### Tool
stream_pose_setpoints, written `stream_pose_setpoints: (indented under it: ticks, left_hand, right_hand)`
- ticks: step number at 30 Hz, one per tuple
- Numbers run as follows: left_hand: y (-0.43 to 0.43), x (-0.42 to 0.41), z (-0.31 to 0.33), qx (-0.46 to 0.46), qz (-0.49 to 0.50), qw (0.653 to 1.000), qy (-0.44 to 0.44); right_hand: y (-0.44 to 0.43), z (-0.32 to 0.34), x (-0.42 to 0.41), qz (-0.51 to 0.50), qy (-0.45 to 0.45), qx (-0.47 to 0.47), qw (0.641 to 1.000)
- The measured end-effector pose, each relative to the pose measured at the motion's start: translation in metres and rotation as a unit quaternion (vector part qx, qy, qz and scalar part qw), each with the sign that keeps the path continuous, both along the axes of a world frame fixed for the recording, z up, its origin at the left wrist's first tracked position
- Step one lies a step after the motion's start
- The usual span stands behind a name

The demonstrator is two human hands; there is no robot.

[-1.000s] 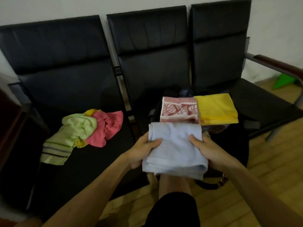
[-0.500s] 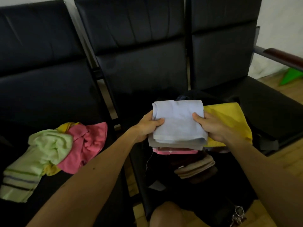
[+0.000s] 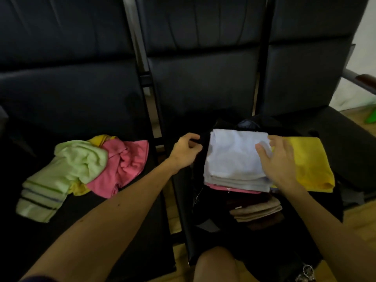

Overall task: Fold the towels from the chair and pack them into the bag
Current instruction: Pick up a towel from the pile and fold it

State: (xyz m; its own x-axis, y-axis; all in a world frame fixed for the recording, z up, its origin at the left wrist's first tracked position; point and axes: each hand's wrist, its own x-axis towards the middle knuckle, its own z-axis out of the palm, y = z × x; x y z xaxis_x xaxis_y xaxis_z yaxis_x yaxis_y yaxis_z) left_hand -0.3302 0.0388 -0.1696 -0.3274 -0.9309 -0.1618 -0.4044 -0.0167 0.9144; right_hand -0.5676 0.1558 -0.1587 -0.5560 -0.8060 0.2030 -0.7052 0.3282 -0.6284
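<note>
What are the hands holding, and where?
The right hand rests flat on the right side of the white towel, gripping nothing. The left hand curls at the rim of the black bag; whether it grips cannot be told.

left hand (image 3: 186, 152) pinches the bag (image 3: 201, 140), right hand (image 3: 279, 161) flat, fingers (image 3: 262, 152) spread.

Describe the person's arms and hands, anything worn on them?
The left hand and right hand are bare: no gloves, rings or watch show. The left forearm and right forearm are uncovered; a dark sleeve edge may show bottom left, too blurred to confirm.
</note>
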Motion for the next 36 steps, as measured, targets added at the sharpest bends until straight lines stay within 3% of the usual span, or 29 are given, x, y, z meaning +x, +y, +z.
stream_pose_setpoints:
  ticks: [4,8,12,18,22,25,28,33,36]
  left_hand:
    - [0.013,0.077,0.025,-0.122,0.038,0.992,0.004]
    - [0.052,0.175,0.020,-0.180,0.073,0.980,-0.047]
    - [0.069,0.262,-0.021,-0.116,0.153,0.973,-0.130]
    - [0.039,0.338,-0.067,-0.080,0.222,0.946,-0.223]
    - [0.004,0.344,-0.087,-0.087,0.183,0.943,-0.264]
    - [-0.009,0.339,-0.106,-0.075,0.064,0.950,-0.297]
    - [-0.006,0.336,-0.126,-0.073,-0.030,0.939,-0.335]
    - [-0.001,0.331,-0.142,-0.106,-0.009,0.934,-0.340]
    - [0.003,0.330,-0.135,-0.115,0.043,0.957,-0.264]
  right_hand:
    - [0.015,0.011,0.083,0.069,0.078,-0.102,0.989]
    - [0.029,-0.019,0.189,0.207,-0.048,-0.051,0.976]
    - [0.010,-0.056,0.284,0.292,-0.121,0.024,0.948]
    - [-0.059,-0.074,0.391,0.321,-0.200,0.120,0.918]
    - [-0.105,-0.089,0.414,0.288,-0.180,0.165,0.926]
    - [-0.123,-0.114,0.412,0.285,-0.082,0.247,0.923]
    - [-0.125,-0.137,0.408,0.267,-0.053,0.286,0.919]
    - [-0.123,-0.144,0.412,0.308,0.016,0.262,0.915]
    - [-0.119,-0.139,0.411,0.321,-0.068,0.244,0.913]
